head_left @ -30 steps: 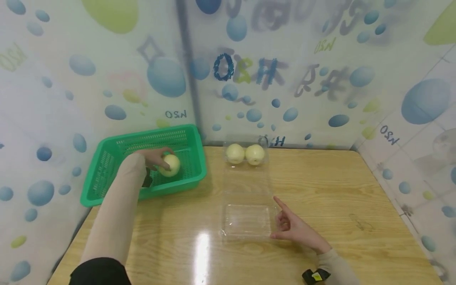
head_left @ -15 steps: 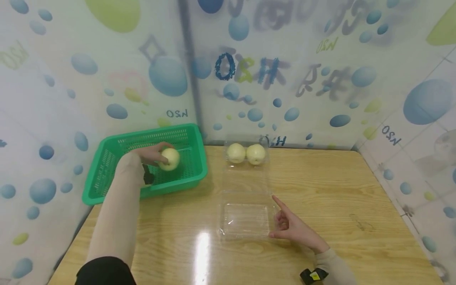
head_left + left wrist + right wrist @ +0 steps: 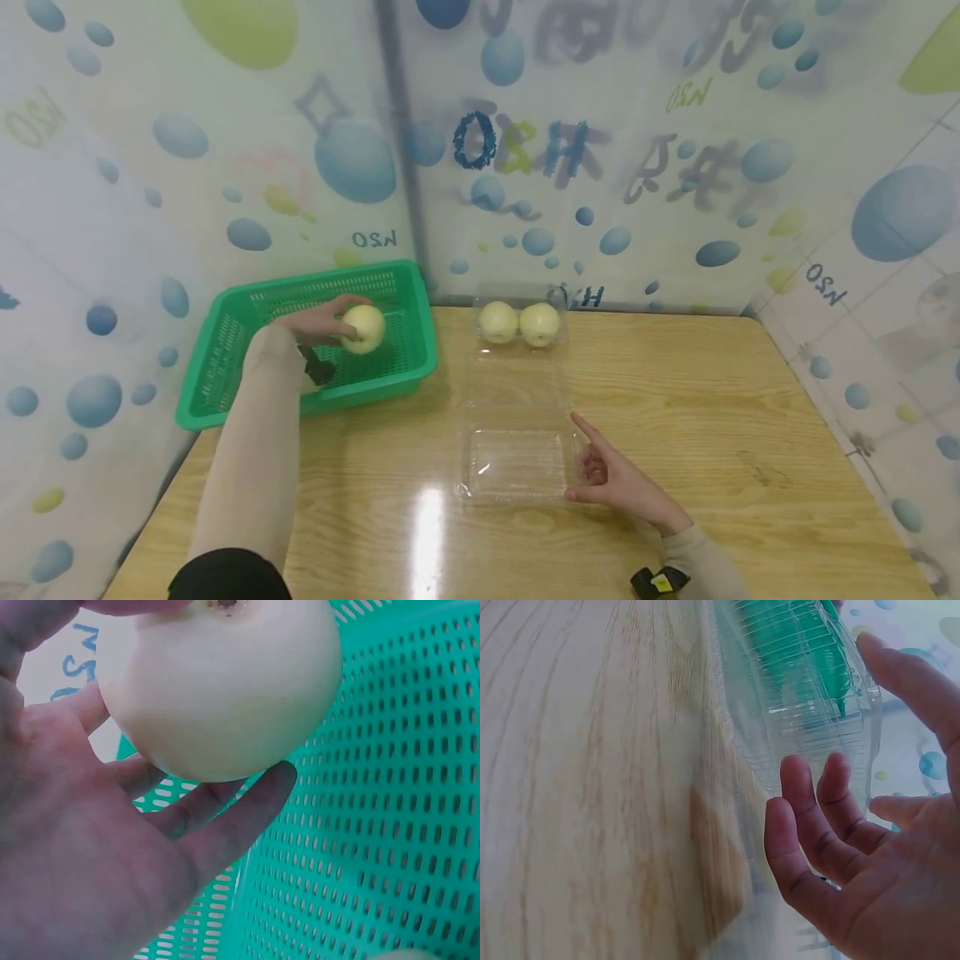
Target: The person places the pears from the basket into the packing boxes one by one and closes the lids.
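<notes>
My left hand grips a round pale yellow fruit inside the green basket. In the left wrist view, fingers curl under the fruit, with the thumb across its top by a dark dimple. My right hand is at the right side of a clear plastic box. Its thumb and index finger are spread along the box's edge, while the other fingers are bent. In the right wrist view, fingertips show right at the clear ribbed wall.
Two similar pale fruits sit side by side in clear plastic at the table's back, against the patterned wall. A clear flap lies between them and the front box. Another pale surface peeks in at the left wrist view's bottom edge.
The fruit in my left hand has risen slightly and shifted a little up the basket. My right hand stays by the clear box, almost unmoved.
</notes>
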The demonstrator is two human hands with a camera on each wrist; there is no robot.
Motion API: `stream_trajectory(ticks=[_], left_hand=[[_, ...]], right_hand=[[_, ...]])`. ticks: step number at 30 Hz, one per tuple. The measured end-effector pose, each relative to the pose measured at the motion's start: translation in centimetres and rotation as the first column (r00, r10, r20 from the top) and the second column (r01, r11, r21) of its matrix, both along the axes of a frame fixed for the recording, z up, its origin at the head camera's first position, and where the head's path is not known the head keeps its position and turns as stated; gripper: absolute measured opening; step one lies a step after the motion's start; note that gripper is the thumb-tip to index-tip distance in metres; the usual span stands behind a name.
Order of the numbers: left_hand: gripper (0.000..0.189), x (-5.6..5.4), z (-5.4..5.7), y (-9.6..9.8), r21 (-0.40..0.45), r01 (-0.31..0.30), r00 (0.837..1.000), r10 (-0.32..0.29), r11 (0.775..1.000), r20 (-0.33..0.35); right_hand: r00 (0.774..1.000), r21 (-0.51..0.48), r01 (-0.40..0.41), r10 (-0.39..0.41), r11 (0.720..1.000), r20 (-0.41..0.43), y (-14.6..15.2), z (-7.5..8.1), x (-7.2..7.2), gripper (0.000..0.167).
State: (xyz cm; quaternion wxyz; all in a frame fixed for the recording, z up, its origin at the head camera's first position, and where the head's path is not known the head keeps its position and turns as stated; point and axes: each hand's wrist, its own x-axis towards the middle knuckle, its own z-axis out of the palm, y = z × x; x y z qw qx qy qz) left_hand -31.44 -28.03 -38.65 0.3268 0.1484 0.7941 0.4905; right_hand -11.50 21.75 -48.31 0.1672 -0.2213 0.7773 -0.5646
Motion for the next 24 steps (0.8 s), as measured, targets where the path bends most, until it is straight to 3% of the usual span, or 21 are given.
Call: stream_trajectory(ticks=[5,10,17,24], left_hand=[[0.075,0.4,0.2,0.3,0.049,0.000,0.999,0.002,0.999,-0.041],[0.074,0.9,0.7,0.9,0.037,-0.026,0.995,0.029,0.999,-0.099],[0.074,1.7,1.8,1.9,-0.056,-0.051,0.972,0.036,0.997,-0.232],[0.074,2.3,2.7,3.0,-0.005,-0.042,0.961,0.039,0.999,-0.274]], right_hand=[[1.000,-0.015,0.006,-0.006,1.000,-0.009,-0.3,-0.1,0.1,0.101],[1.000,-0.016,0.022,-0.022,1.000,0.002,-0.6,0.1,0.2,0.100],[1.000,-0.029,0.017,-0.017,0.999,-0.006,-1.0,0.2,0.2,0.101],[0.999,-0.012,0.029,-0.029,1.000,-0.016,-1.0,0.0,0.2,0.101]])
